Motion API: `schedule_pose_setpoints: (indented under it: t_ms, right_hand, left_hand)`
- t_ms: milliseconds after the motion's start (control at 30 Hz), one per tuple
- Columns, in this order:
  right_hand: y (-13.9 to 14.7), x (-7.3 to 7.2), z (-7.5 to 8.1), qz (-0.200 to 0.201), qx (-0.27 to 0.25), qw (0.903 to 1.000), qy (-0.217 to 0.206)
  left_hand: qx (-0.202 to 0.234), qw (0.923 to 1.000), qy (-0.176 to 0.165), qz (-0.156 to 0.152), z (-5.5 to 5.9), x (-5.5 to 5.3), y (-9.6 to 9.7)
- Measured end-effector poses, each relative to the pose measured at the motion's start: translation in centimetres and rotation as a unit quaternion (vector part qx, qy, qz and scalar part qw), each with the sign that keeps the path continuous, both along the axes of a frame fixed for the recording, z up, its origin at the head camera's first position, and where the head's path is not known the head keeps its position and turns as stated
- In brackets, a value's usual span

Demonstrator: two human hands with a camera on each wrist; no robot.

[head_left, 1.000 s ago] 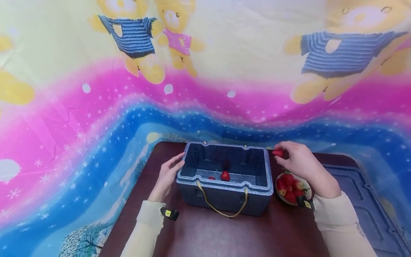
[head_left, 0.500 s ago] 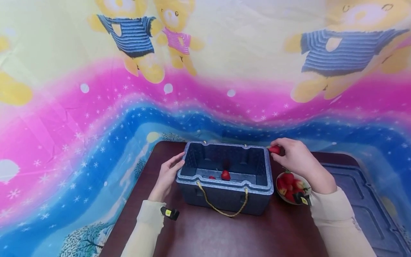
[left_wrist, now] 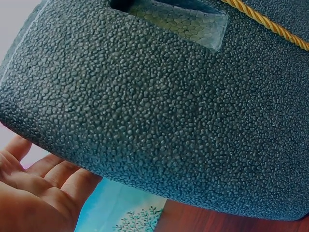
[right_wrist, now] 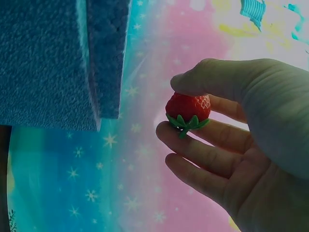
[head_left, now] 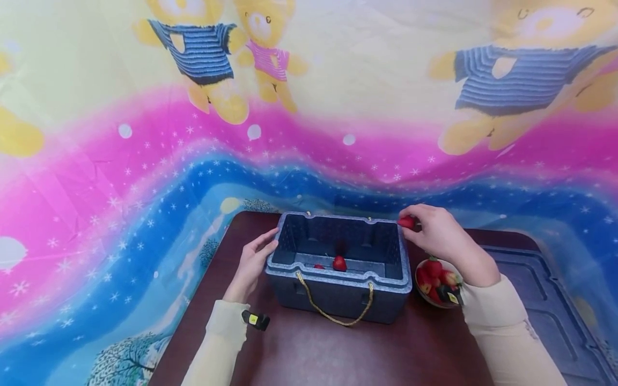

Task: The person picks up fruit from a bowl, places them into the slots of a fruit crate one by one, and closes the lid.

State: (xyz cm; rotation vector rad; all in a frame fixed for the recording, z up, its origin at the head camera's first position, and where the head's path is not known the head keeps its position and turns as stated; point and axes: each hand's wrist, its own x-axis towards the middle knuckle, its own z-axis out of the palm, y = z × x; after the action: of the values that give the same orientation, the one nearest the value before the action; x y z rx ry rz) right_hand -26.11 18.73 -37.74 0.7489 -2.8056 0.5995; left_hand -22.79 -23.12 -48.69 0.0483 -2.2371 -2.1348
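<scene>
My right hand (head_left: 441,236) pinches a red strawberry (right_wrist: 187,107) between thumb and fingers, at the far right corner of a dark grey box (head_left: 333,297). Its green leaf cap faces the lower fingers in the right wrist view. My left hand (head_left: 252,262) rests fairly straight fingers against the box's left side; part of that hand (left_wrist: 41,193) shows beside the pebbled wall in the left wrist view. Inside the lidless box lie a strawberry (head_left: 339,263) and a second red one (head_left: 318,267), partly hidden by the front rim.
A small pale bowl (head_left: 427,301) with several strawberries (head_left: 432,266) stands right of the box, below the right forearm. Farther right lies a large grey lid (head_left: 523,273). A gold rope handle (head_left: 333,318) hangs on the box's front. A printed bear cloth (head_left: 367,96) hangs behind the table (head_left: 314,354).
My right hand has moved left and slightly up with the strawberry, from beside the box to its far right corner. The left hand and the box have stayed put.
</scene>
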Motion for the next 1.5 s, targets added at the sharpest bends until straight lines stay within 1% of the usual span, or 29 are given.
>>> schedule_pose_setpoints:
  t_ms: [367, 700, 933, 1267, 1500]
  right_hand:
    - [-1.3, -0.2, 0.7, 0.022, -0.006, 0.9996, -0.015]
    - [-2.4, -0.5, 0.7, 0.040, 0.014, 0.9991, -0.008]
    - [-3.2, -0.7, 0.7, 0.051, 0.026, 0.9983, 0.005]
    - [-4.0, -0.9, 0.9, 0.059, 0.043, 0.9973, -0.009]
    - [-4.6, -1.1, 1.0, 0.072, 0.054, 0.9959, 0.007]
  left_hand:
    - [0.010, 0.9999, 0.004, 0.000, 0.1, -0.2, 0.1]
    - [0.007, 1.0000, 0.001, 0.002, 0.3, -0.2, 0.1]
    - [0.002, 1.0000, -0.002, 0.001, 0.2, -0.1, 0.1]
    - [0.000, 1.0000, -0.002, 0.005, 0.1, -0.2, 0.0]
    - [0.001, 0.9999, -0.010, 0.004, 0.0, -0.2, 0.0]
